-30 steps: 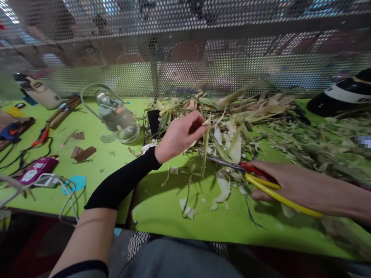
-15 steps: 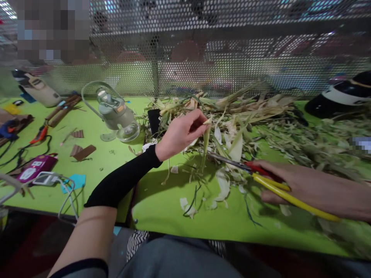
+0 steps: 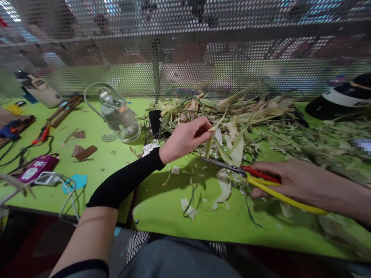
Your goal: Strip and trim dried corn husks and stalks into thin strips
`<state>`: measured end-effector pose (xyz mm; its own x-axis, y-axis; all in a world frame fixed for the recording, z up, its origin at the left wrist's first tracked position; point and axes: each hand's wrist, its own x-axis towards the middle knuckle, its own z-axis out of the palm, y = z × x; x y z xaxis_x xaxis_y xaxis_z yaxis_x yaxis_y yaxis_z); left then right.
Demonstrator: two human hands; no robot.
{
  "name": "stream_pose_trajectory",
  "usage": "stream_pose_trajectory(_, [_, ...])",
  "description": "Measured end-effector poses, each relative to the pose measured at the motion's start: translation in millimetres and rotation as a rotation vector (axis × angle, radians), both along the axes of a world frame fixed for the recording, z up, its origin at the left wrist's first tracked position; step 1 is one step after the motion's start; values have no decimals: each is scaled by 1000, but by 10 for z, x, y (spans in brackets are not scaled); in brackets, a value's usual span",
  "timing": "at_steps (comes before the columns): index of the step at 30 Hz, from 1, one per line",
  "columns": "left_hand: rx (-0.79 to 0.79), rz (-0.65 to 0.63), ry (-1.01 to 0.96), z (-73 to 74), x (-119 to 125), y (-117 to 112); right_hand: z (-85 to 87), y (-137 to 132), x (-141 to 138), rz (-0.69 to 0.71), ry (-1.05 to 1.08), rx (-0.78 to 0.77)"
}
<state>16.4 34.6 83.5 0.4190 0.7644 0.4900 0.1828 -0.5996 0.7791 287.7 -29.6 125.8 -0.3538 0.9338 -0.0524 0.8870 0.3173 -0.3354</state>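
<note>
Between the thumb and fingers of my left hand (image 3: 188, 138) is a pale green strip of corn husk (image 3: 210, 143), which hangs down over the table. My right hand (image 3: 290, 185) grips a pair of scissors (image 3: 237, 170) with one red and one yellow handle. Their long metal blades point left, just below the hanging husk strip, and look nearly closed. Behind both hands lies a heap of dry and green husks (image 3: 252, 112). Small cut scraps (image 3: 189, 208) are scattered on the green table below the blades.
A clear bottle with a handle (image 3: 118, 114) stands left of the heap, near a dark phone (image 3: 155, 122). Further left are a purple device (image 3: 39, 168) with cables, brown pieces (image 3: 84, 152) and a beige bottle (image 3: 43, 90). A black-and-white object (image 3: 342, 96) lies far right. A perforated metal screen (image 3: 185, 73) runs behind.
My left hand has shifted slightly right and down with the husk strip, whose hanging part looks shorter. The scissors have moved a little left, and their blades are closer together.
</note>
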Motion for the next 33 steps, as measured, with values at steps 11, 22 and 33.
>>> stream_pose_trajectory(11, [-637,-83,-238,134,28,-12,-242,201,468,-137,-192,100])
stream_pose_trajectory(22, [-457,-50,-129,2,103,-87,-190,223,-781,16,286,221])
stream_pose_trajectory(33, [-572,-95,-151,-41,79,25,-302,389,-761,26,433,-16])
